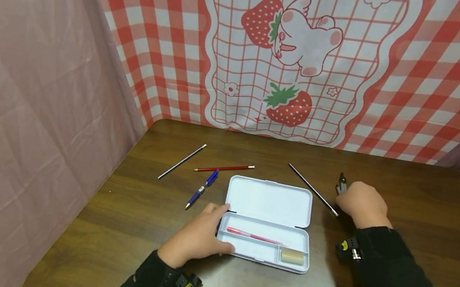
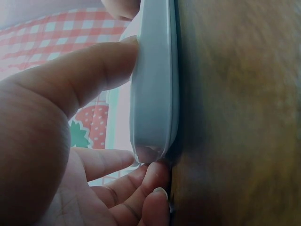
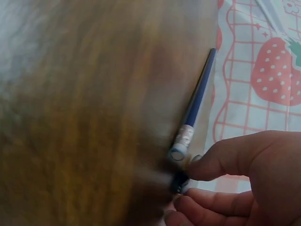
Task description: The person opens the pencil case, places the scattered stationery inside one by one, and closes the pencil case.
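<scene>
A white pencil case (image 1: 248,250) lies open on the table, its lid (image 1: 268,200) folded back toward the far side. Inside are a red pen (image 1: 253,236) and a beige block (image 1: 292,256) in the small right compartment. My left hand (image 1: 201,232) grips the case's left end, thumb on the near edge and fingers curled at the end wall. To the right of the case, my right hand (image 1: 363,204) pinches a black and silver drawing compass (image 1: 341,183) between thumb and fingers. Close by lies a dark pencil (image 3: 199,101) with a white eraser end.
Left of the case lie a blue pen (image 1: 202,189), a red pencil (image 1: 226,168) and another dark pencil (image 1: 182,161). A red and white checked cloth (image 1: 173,47) hangs behind the table (image 1: 110,239), and a pink curtain (image 1: 30,86) hangs at the left.
</scene>
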A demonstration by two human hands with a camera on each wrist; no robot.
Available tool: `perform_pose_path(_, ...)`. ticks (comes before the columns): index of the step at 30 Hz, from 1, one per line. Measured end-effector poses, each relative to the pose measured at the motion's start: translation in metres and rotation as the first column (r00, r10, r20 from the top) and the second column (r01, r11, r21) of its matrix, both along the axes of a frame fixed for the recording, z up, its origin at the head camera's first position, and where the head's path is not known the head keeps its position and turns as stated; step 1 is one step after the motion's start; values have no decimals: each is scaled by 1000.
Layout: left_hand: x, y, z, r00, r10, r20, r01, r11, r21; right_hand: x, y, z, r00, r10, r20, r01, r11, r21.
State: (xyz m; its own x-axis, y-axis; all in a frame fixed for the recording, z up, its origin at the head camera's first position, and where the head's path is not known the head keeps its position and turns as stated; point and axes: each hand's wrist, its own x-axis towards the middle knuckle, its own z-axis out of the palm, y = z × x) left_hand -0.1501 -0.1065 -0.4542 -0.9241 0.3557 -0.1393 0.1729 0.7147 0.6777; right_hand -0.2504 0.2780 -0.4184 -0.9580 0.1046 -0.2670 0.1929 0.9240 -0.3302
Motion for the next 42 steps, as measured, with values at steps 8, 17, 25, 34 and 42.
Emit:
perform_pose_path(8,0,-1,0,1000,3,13,-3,1000,-4,-2,-1,-1,1000,0,15,0,1000,-11)
perform_pose_path(17,1,0,0,1000,7,24,-7,1000,-12,-10,0,-6,1000,16,-20,-16,1000,-12)
perform_pose_path(25,1,1,0,1000,5,21,-5,1000,2,-10,0,-5,999,54,-4,-54,999,-9)
perform_pose_path(34,2,1,0,1000,10,19,-10,1000,1,-8,0,-5,994,106,-5,-106,993,-42)
perform_pose_path(42,1,1,1,1000,7,17,-7,1000,10,-3,2,-4,995,96,1,-95,987,-129)
